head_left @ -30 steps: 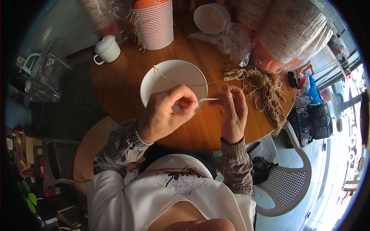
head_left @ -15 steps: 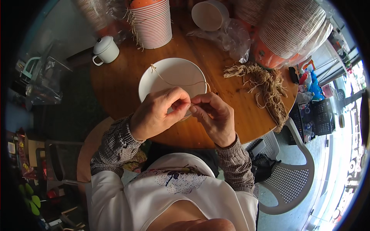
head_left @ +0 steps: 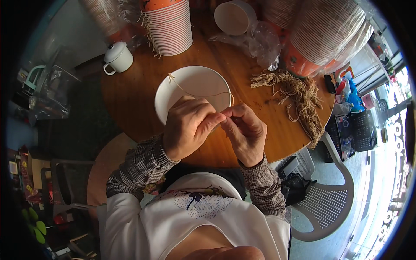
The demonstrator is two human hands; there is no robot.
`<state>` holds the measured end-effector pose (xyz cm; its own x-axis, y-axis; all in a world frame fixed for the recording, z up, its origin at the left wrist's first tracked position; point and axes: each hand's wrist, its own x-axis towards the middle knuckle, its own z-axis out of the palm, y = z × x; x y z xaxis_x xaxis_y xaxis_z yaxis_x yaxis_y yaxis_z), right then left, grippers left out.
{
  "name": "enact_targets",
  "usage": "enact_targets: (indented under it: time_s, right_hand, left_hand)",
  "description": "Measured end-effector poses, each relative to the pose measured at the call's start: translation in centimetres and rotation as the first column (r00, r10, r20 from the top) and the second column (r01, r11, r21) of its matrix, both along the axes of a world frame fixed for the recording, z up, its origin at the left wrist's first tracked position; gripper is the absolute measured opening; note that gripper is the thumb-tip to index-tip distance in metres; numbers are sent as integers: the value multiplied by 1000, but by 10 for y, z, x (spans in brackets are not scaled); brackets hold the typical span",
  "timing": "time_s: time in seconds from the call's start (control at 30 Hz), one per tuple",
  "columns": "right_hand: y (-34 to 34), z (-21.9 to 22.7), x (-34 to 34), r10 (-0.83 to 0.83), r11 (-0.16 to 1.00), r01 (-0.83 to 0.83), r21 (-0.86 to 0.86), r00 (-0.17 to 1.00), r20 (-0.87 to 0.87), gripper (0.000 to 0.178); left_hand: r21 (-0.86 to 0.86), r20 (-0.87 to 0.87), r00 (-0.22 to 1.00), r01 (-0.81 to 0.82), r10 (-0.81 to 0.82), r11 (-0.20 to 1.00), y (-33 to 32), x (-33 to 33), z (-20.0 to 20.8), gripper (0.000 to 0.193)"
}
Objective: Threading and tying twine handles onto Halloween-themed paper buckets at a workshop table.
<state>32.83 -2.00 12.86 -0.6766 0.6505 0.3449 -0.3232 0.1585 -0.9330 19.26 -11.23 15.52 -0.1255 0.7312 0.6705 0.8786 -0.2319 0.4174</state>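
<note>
A white paper bucket (head_left: 167, 102) stands on the round wooden table in front of me. A thin tan string (head_left: 199, 95) is fastened at its far left rim and droops across the opening to the right rim, where it runs down behind my fingers. My left hand (head_left: 189, 126) is over the near side of the bucket, thumb and forefinger pinched together. Its fingertips meet those of my right hand (head_left: 245, 133), which is pinched as well, at the bucket's near right edge. Between the fingertips the string's end is mostly hidden.
A bundle of tan strings (head_left: 305, 102) lies at the table's right. Behind are a stack of paper buckets (head_left: 171, 30), a tipped white bucket (head_left: 234, 18), clear plastic wrap (head_left: 264, 45) and wrapped stacks (head_left: 327, 32). A lidded white mug (head_left: 119, 57) stands left; a grey chair (head_left: 325, 203) is right.
My left hand has shifted right and turned over, its knuckles now upward and fingers more closed. My right hand has moved only slightly; the bucket stays nearly in place.
</note>
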Motion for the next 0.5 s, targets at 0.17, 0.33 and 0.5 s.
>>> enact_targets:
  time_s: [0.17, 0.33, 0.5]
  right_hand:
    - [1, -11, -4, -45, 997, 49, 59, 997, -61, 7]
    - [1, -8, -1, -77, 986, 84, 147, 996, -54, 9]
    - [2, -8, 2, -129, 984, 136, 117, 990, -63, 11]
  left_hand:
    - [15, -20, 999, -39, 39, 999, 2, 6, -1, 13]
    - [-23, 6, 1000, -28, 28, 999, -1, 10, 0, 12]
    - [-47, 91, 996, -5, 10, 999, -1, 9, -1, 15]
